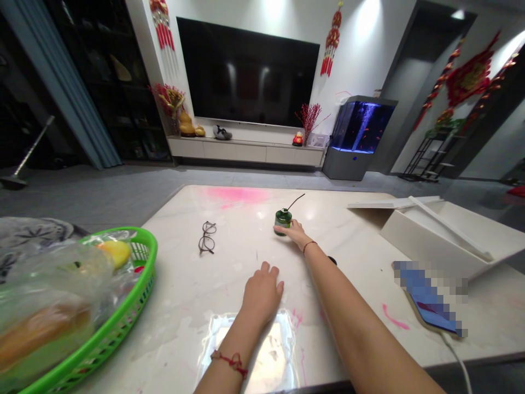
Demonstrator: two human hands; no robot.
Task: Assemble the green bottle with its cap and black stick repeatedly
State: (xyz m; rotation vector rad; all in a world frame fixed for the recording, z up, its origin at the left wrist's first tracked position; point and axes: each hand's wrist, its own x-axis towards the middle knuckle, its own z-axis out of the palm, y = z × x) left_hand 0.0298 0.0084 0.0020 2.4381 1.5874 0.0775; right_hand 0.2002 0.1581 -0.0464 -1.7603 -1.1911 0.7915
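Observation:
My right hand (pixel 297 234) reaches forward over the pale table and is closed around a small green glass bottle (pixel 283 219). The bottle stands upright, with a thin dark stick (pixel 297 201) leaning out of its neck. Nearer to me, my left hand (pixel 262 291) lies palm down on the tabletop, fingers slightly apart and holding nothing. A pair of eyeglasses (pixel 208 237) rests to the left of the bottle. Beside my right forearm, a small black round thing (pixel 332 260) is partly hidden by the arm.
A green plastic basket (pixel 151 257) with bagged food stands at the left. On the right are an open white box (pixel 443 241) and a phone (pixel 426 301) with a cable. Pink stains mark the tabletop (pixel 176 306). A television and a fish tank (pixel 361 128) are beyond.

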